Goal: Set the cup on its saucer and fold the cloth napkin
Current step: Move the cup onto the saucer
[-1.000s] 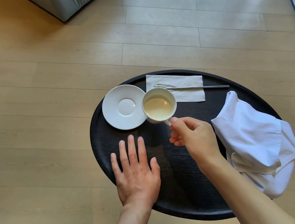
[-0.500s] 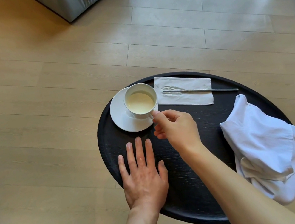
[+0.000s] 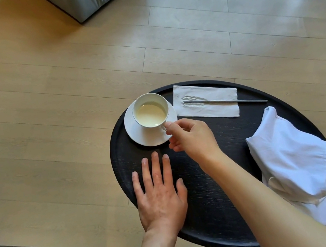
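Cup point(image 3: 151, 112) upright on saucer point(image 3: 138, 135); right hand point(image 3: 190, 138) fingers pinching its handle; left hand point(image 3: 159, 191) flat, fingers spread, on tray point(image 3: 208, 213); cloth napkin point(image 3: 290, 157) crumpled.

Table: pale wooden table point(image 3: 50, 132) with plank-like grain, its near edge running along the bottom of the view.
On the table: a round black tray point(image 3: 207, 220), set near the front edge, slightly overhanging it.
On the tray: white saucer point(image 3: 149, 137) at the far left, paper napkin point(image 3: 215, 103) at the far side, crumpled white cloth napkin point(image 3: 290, 157) at the right, draping over the tray's rim.
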